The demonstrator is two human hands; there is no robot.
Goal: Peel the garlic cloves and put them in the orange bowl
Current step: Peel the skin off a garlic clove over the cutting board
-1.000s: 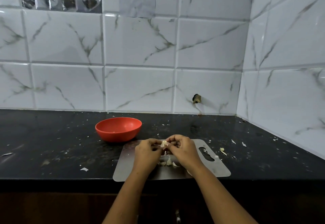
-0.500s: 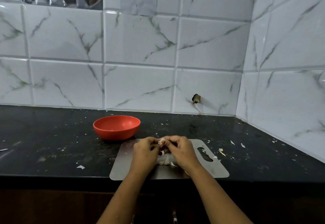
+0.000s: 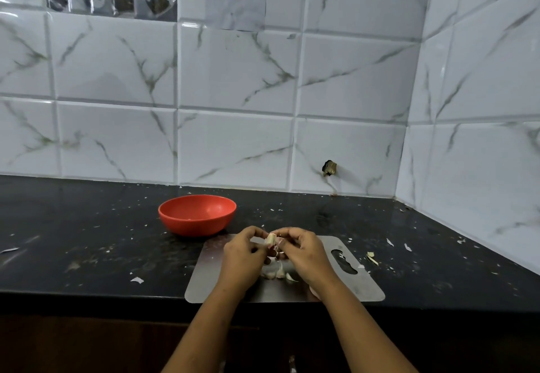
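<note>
Over a steel cutting board (image 3: pixel 359 288), my left hand (image 3: pixel 242 258) and my right hand (image 3: pixel 306 252) meet, both pinching one pale garlic clove (image 3: pixel 270 239) between their fingertips. Loose skin hangs from the clove. More cloves and peel (image 3: pixel 276 273) lie on the board just below the hands. The orange bowl (image 3: pixel 197 214) stands behind and to the left of the board, a hand's width from my left hand; its inside looks almost bare.
The black counter (image 3: pixel 87 241) is strewn with small bits of peel. A garlic scrap (image 3: pixel 371 257) lies right of the board. Tiled walls close off the back and the right side. The counter's front edge runs just below the board.
The hands stay together over the board, still working the clove; more of the pale clove now shows between the fingers. The view has shifted slightly.
</note>
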